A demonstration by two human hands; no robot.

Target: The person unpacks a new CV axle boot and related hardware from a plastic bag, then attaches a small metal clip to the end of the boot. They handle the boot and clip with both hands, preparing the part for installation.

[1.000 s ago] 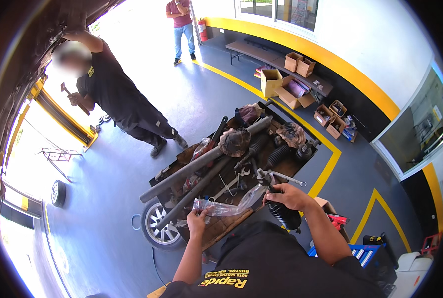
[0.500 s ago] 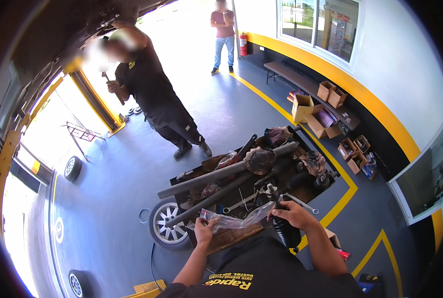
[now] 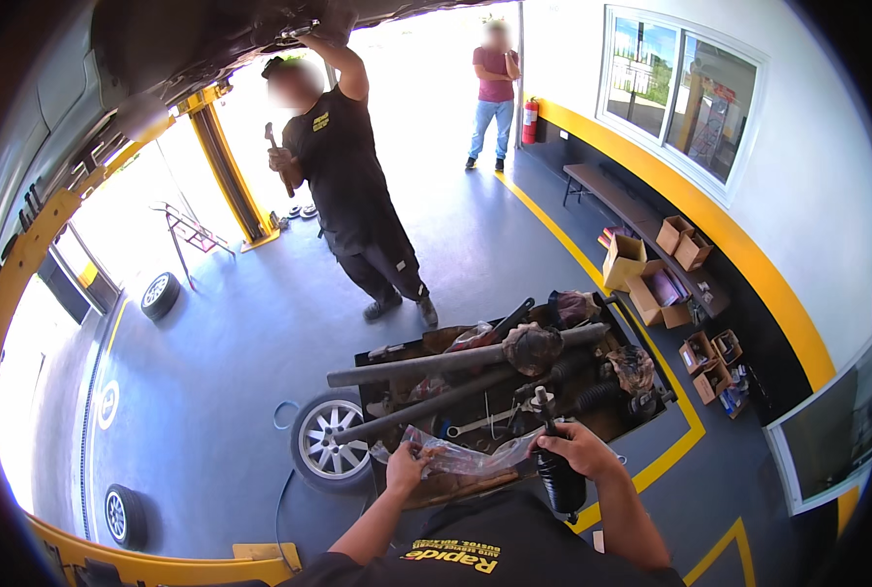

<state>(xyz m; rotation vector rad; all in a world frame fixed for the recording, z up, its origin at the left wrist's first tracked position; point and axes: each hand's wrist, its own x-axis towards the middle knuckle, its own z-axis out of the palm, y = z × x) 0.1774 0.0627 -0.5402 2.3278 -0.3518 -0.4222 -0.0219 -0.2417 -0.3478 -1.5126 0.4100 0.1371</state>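
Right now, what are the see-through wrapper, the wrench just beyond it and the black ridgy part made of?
Wrapper: probably thin, glossy plastic; it's clear and crinkled. Wrench: likely smooth metal, from its silvery gleam. Black ridgy part: perhaps rubber or plastic, slightly shiny, judging by its bellows-like folds.

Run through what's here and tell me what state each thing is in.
Left hand: pinching clear plastic bag
Right hand: gripping black ribbed part
Clear plastic bag: crinkled, drawn out lengthwise
Wrench: lying in tray
Hammer: in co-worker's hand
Car: raised overhead
Yellowish cardboard box: open-topped
Nearest wheel: unmounted
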